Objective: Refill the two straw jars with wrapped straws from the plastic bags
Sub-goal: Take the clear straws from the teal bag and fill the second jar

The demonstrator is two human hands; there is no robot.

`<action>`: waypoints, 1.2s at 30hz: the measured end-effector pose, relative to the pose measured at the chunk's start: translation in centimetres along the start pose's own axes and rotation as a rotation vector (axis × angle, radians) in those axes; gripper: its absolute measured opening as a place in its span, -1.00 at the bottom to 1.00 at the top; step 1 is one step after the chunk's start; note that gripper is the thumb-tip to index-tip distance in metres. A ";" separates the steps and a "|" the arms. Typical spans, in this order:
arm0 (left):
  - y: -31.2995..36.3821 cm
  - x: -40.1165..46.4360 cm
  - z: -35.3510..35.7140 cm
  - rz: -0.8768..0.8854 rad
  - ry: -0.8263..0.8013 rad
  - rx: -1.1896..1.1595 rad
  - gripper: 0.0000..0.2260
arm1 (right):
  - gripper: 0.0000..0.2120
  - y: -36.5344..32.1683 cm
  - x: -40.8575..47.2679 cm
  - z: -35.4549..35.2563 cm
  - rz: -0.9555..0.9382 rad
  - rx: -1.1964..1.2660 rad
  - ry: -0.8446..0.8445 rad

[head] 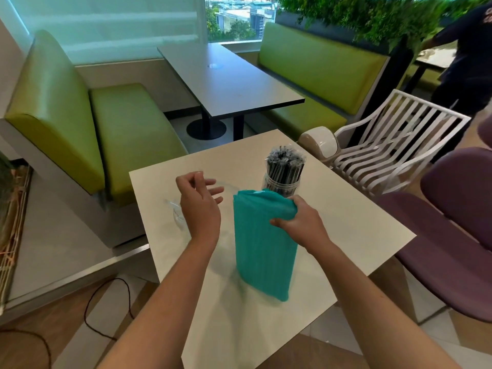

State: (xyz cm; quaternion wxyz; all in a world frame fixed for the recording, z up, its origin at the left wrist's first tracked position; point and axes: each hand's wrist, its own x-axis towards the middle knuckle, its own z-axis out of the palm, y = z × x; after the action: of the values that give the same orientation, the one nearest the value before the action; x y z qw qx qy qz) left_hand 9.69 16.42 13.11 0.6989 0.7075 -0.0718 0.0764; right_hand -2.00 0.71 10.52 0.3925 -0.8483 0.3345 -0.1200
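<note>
A teal bundle of wrapped straws in a plastic bag (262, 243) stands upright on the white table (346, 230). My right hand (295, 222) grips its upper right side. Behind it stands a clear jar (282, 186) packed with dark wrapped straws (285, 163). My left hand (199, 198) hovers to the left of the bundle, fingers apart and holding nothing. Under and behind that hand lies a clear, hard-to-see object (177, 217), possibly the second jar or an empty bag; I cannot tell which.
Green booth seats (111, 123) and a dark table (226, 81) lie beyond. A white slatted chair (394, 139) and purple chairs (458, 235) stand on the right. A person in dark clothes (468, 54) stands at the far right. A black cable (106, 302) runs across the floor.
</note>
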 end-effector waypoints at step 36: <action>-4.9 -4.1 -1.0 -0.165 -0.547 0.259 -0.56 | -0.59 -7.4 3.5 2.4 -0.002 0.466 0.052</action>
State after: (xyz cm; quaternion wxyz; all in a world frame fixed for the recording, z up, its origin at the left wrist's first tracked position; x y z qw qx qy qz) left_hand 6.66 17.44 7.44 0.5614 0.7885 -0.1893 -0.1651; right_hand 5.24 3.26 14.24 0.5688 -0.7319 0.3068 -0.2162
